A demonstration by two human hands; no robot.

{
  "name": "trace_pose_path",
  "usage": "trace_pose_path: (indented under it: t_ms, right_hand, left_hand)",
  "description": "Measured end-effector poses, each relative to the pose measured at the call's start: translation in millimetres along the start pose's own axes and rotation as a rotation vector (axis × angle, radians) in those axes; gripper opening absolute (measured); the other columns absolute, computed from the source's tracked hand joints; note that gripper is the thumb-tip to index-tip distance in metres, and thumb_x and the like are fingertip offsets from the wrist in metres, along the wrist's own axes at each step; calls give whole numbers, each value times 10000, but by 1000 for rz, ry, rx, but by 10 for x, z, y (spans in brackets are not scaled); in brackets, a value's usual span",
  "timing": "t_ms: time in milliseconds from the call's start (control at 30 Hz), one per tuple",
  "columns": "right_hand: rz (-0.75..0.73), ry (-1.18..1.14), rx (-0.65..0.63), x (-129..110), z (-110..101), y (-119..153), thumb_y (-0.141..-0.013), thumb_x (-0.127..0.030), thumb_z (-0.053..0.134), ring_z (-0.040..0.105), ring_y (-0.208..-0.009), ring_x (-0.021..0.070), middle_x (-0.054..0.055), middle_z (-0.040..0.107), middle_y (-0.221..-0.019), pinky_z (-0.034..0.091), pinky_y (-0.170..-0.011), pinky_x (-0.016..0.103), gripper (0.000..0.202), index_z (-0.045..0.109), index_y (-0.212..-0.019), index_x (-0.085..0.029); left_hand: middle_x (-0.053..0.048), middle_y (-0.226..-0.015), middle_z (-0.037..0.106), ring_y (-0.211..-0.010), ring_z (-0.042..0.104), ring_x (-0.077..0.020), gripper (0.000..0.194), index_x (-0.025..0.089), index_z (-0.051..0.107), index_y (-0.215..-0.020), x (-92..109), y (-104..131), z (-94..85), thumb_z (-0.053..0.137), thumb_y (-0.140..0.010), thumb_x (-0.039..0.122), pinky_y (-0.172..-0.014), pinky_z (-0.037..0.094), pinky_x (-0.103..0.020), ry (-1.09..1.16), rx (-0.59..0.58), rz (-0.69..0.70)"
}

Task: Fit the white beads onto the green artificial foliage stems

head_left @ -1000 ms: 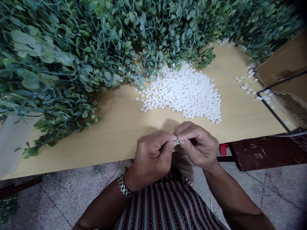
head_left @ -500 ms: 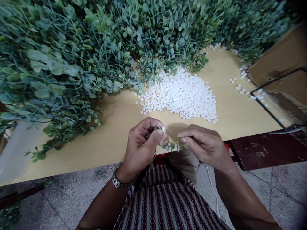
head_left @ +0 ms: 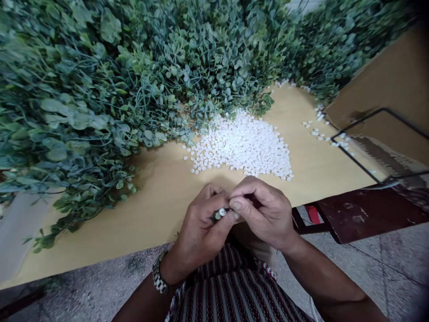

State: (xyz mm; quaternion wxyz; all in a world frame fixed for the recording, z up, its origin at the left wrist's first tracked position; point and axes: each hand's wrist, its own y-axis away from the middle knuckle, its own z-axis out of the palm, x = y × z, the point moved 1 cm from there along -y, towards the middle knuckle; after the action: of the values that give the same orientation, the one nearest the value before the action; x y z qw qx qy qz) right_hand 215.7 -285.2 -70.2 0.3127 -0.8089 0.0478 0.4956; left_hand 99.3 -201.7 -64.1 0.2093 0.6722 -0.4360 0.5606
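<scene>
My left hand (head_left: pixel 203 226) is closed in a pinch on an artificial leaf sprig (head_left: pixel 214 217), most of it hidden by the fingers. A small white plastic cap (head_left: pixel 221 212) shows on the sprig between thumb and forefinger. Right against those fingertips, my right hand (head_left: pixel 264 212) is closed too, thumb and forefinger pressed together. What its fingertips grip is too small and covered to tell. Just beyond both hands lies a heap of small white caps (head_left: pixel 248 143) on the tabletop (head_left: pixel 154 210).
Piled artificial greenery (head_left: pixel 144 80) covers the table's back and left. On the right stand a cardboard box (head_left: pixel 385 80) and a black wire frame (head_left: pixel 357 154), with loose white caps by them. A dark red bench (head_left: pixel 365 214) is below the table's right edge.
My right hand has moved left to meet my left hand. The leafy stem stretched between them is now out of sight. The view has shifted slightly to the right and up.
</scene>
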Motion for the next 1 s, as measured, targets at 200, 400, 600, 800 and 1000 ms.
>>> trace_pose_path:
  t_ms: [200,400,600,800,1000]
  right_hand:
    - [-147,423,-12,234,-325,-198,-854,-158,526,562,-659,134,27,610,-729,443,-572,260,85,607,-880,-171]
    - [-332,970,-284,424,-228,-474,-841,-111,485,477,-704,194,70,576,-705,352,-636,327,186,642,-753,-159]
    - [-364,956,-297,424,-183,-508,-823,-94,496,435,-672,186,61,536,-663,313,-612,332,216,609,-655,-166]
    - [-54,26,-221,210,-240,-360,-817,-168,595,527,-651,127,15,572,-703,416,-580,272,45,634,-808,-190]
    - [100,-262,-249,118,-190,-223,-813,-216,612,504,-610,111,4,561,-653,404,-545,252,67,650,-770,-180]
  left_hand:
    - [20,-569,489,-499,436,-80,129,147,582,-662,-51,28,-49,581,-791,158,-463,389,-193,143,110,-140]
    - [4,-618,595,-483,465,-68,70,142,615,-821,-33,-18,-48,592,-795,203,-409,394,-161,171,175,-219]
    - [-20,-594,632,-455,477,-70,137,128,650,-771,-61,3,-56,584,-807,243,-371,391,-154,229,228,-215]
    - [-6,-579,616,-476,490,-75,92,144,678,-759,-42,-6,-52,596,-786,174,-401,383,-166,219,214,-161]
    - [-14,-646,642,-570,549,-104,61,148,658,-741,40,-27,-33,619,-764,189,-537,460,-209,125,130,-54]
